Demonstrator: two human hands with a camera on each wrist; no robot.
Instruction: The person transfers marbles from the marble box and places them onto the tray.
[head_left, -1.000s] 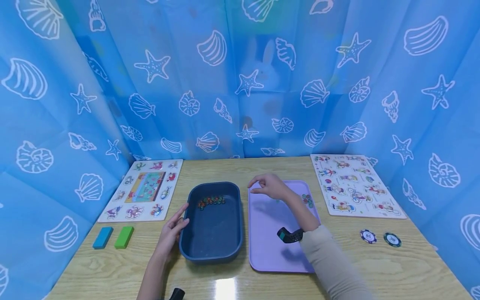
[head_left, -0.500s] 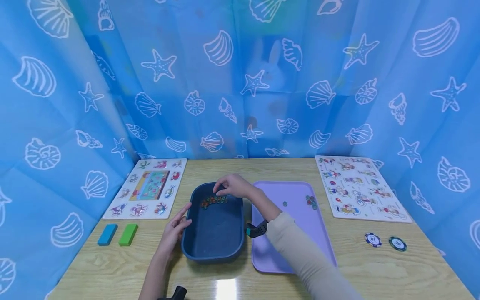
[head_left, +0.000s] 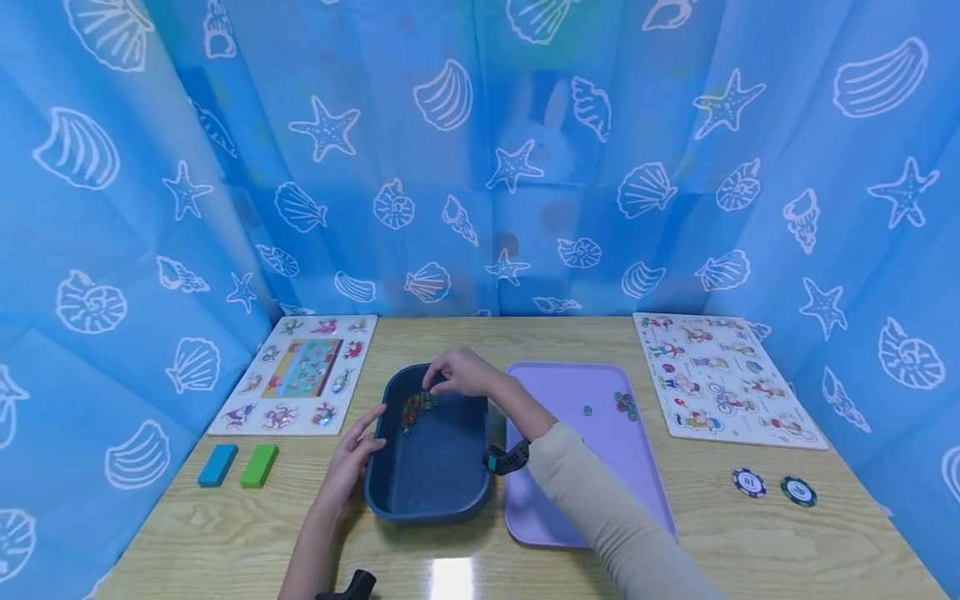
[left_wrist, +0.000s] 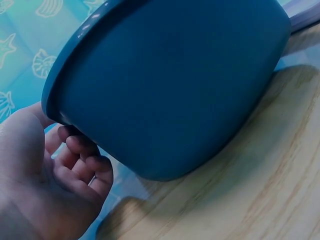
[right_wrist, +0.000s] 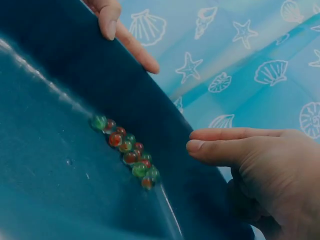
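Note:
My left hand (head_left: 352,454) grips the left rim of a deep dark blue bin (head_left: 431,462); its fingers bend under the rim in the left wrist view. Red and green glass marbles (right_wrist: 131,155) lie in a slanting row along the bin's wall, at its far left in the head view. Above the bin's far end is my right hand (head_left: 467,372), thumb and index finger stretched out and the other fingers curled. Nothing shows between its fingertips, which overlap the bin's wall in the right wrist view.
A lilac tray (head_left: 555,500) right of the bin, partly under my right forearm, holds several marbles (head_left: 626,406) and a lone green one (head_left: 587,410). Picture puzzle boards (head_left: 356,354) stand at both back corners. Blue (head_left: 217,465) and green blocks (head_left: 259,465) lie left, poker chips (head_left: 750,482) right.
My right hand has moved left from over the tray to over the bin. The marbles in the bin have shifted from a flatter row into a slanting one by the left wall.

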